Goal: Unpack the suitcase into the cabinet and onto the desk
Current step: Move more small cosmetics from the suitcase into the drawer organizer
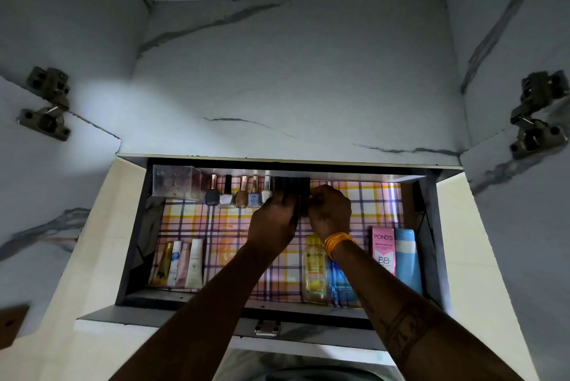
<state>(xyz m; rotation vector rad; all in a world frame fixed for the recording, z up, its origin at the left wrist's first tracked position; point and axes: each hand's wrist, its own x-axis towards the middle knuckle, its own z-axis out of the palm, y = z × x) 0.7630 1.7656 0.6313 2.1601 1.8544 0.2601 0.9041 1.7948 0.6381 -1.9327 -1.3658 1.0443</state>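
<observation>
Black case (292,187), upright at the drawer (427,226) back, is pinched by both hands (273,221) (330,212), left beside bottles (239,195).

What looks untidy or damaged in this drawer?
Nothing stands out. The nail polish bottles stand upright in a row, the tubes lie side by side, and both hands hold small dark items at the back.

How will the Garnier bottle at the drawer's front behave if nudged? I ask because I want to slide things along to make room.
The Garnier bottle looks like clear, smooth plastic, so it may slip in a grip. It seems full of yellow liquid, so probably heavy for its size. It appears to lean against the drawer's front wall, so a sideways push may topple or slide it along the checked liner.
</observation>
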